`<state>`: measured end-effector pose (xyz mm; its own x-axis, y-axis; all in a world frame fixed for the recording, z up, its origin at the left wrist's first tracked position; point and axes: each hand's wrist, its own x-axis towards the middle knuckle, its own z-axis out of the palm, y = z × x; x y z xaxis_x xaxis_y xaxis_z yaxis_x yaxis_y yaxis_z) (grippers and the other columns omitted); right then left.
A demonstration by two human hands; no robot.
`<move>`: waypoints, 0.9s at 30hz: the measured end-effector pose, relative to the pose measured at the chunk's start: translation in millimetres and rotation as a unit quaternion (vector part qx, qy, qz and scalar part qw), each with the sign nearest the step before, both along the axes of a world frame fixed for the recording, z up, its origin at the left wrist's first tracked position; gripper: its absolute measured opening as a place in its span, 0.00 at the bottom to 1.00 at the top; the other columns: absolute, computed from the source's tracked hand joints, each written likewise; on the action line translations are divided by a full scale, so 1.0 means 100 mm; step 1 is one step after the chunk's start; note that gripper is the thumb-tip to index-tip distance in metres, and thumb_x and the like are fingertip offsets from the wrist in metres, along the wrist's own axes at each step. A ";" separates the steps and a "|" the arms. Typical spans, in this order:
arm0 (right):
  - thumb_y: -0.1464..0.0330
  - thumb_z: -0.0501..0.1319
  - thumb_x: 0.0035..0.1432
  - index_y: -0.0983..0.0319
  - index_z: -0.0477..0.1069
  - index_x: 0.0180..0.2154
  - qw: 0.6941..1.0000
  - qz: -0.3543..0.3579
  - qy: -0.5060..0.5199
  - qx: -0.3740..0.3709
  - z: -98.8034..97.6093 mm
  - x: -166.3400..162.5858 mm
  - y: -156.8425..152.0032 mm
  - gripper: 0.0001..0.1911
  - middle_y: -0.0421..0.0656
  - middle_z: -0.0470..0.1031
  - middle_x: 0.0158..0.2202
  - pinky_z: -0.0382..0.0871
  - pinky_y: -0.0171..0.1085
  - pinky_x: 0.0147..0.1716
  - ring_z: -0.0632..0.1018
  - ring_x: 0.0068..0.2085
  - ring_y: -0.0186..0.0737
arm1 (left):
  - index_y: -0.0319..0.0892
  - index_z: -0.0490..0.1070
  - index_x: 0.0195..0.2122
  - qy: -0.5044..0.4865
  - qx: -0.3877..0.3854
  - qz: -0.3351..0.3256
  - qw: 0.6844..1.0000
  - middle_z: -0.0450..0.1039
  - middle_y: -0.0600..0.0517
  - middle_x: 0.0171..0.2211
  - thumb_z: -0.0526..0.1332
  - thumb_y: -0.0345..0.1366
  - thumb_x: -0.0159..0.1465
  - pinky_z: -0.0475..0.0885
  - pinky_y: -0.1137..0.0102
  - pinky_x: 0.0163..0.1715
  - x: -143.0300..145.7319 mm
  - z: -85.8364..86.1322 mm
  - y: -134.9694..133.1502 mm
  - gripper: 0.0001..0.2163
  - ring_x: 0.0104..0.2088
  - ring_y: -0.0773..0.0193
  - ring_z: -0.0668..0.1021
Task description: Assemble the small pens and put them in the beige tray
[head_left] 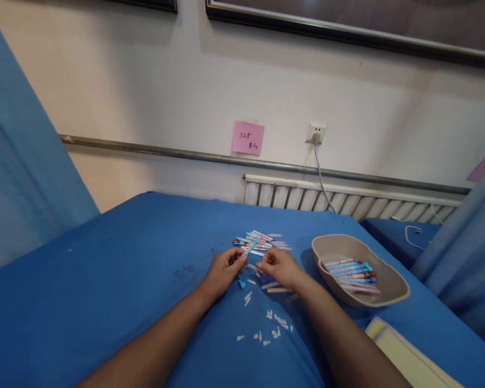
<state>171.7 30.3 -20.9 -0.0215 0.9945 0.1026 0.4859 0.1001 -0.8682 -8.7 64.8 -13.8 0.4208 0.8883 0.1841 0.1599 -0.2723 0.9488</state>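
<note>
My left hand [223, 269] is closed around a teal pen barrel [250, 247], which points up and away to the right. Close beside it, the fingertips of my right hand [282, 265] are pinched together; anything between them is too small to make out. Just beyond both hands lies a loose pile of colourful pens [272, 244]. A small teal piece [242, 284] rests below my left hand. Pen parts, among them an orange-tan barrel [278, 290], lie under my right hand. Nearer to me, several small white tips [281, 321] are scattered on the blue sheet.
To the right stands a beige basin [393, 288] holding several pens [353, 272]. A yellow pad or folded cloth [404, 355] lies at the near right edge. Behind the blue-covered bed [117, 269] are a radiator [291, 195] and a metal rail [178, 153]. Blue curtains [20, 161] hang at both sides.
</note>
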 end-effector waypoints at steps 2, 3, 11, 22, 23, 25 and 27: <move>0.66 0.65 0.44 0.61 0.68 0.24 0.993 0.008 -0.117 -0.013 0.01 0.05 -0.04 0.07 0.35 0.69 0.19 0.54 0.29 0.21 0.67 0.21 0.30 | 0.38 0.71 0.33 -0.022 -0.005 0.020 1.000 0.69 0.56 0.24 0.60 0.43 0.56 0.63 0.75 0.25 -0.01 -0.02 0.04 0.12 0.23 0.69 0.69; 0.68 0.66 0.42 0.60 0.69 0.25 0.986 0.013 -0.164 -0.012 0.02 0.05 -0.06 0.07 0.35 0.70 0.20 0.53 0.30 0.21 0.68 0.22 0.31 | 0.39 0.71 0.33 -0.029 -0.002 0.027 0.999 0.70 0.55 0.24 0.60 0.43 0.56 0.64 0.75 0.26 -0.01 -0.03 0.06 0.12 0.24 0.69 0.70; 0.73 0.63 0.45 0.59 0.72 0.29 0.945 0.014 -0.323 0.057 0.11 -0.12 -0.20 0.06 0.44 0.76 0.28 0.57 0.34 0.26 0.74 0.30 0.40 | 0.40 0.73 0.35 -0.031 0.025 0.035 0.999 0.75 0.53 0.30 0.63 0.40 0.53 0.68 0.72 0.34 -0.02 -0.08 0.08 0.11 0.32 0.63 0.75; 0.61 0.58 0.51 0.60 0.66 0.33 0.975 -0.126 0.178 0.051 -0.05 0.15 -0.41 0.10 0.38 0.70 0.25 0.67 0.36 0.28 0.73 0.27 0.38 | 0.43 0.74 0.38 0.087 0.113 -0.051 0.988 0.76 0.52 0.35 0.57 0.41 0.60 0.67 0.70 0.40 0.03 0.10 -0.13 0.11 0.38 0.59 0.75; 0.58 0.60 0.49 0.60 0.66 0.32 0.964 -0.121 0.230 0.047 -0.06 0.18 -0.44 0.12 0.38 0.70 0.25 0.67 0.36 0.28 0.73 0.26 0.38 | 0.43 0.74 0.37 0.093 0.116 -0.056 0.987 0.76 0.52 0.35 0.57 0.41 0.60 0.67 0.71 0.40 0.04 0.10 -0.16 0.11 0.37 0.59 0.75; 0.56 0.63 0.46 0.61 0.67 0.32 0.950 -0.107 0.291 0.042 -0.06 0.22 -0.48 0.16 0.38 0.70 0.25 0.68 0.36 0.29 0.73 0.27 0.37 | 0.43 0.75 0.37 0.103 0.123 -0.063 0.985 0.76 0.52 0.34 0.57 0.41 0.60 0.67 0.71 0.40 0.08 0.10 -0.21 0.10 0.37 0.59 0.75; 0.55 0.65 0.44 0.61 0.68 0.32 0.943 -0.096 0.318 0.039 -0.04 0.25 -0.50 0.18 0.39 0.71 0.25 0.68 0.36 0.30 0.73 0.27 0.36 | 0.43 0.75 0.36 0.112 0.129 -0.067 0.983 0.77 0.51 0.34 0.56 0.40 0.60 0.67 0.71 0.40 0.10 0.10 -0.25 0.10 0.36 0.59 0.75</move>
<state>197.1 -19.9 -24.4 0.2480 0.9627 0.1078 -0.1139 0.1395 -0.9837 0.8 39.3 -3.3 0.5869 0.7577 0.2855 0.3026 -0.5323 0.7906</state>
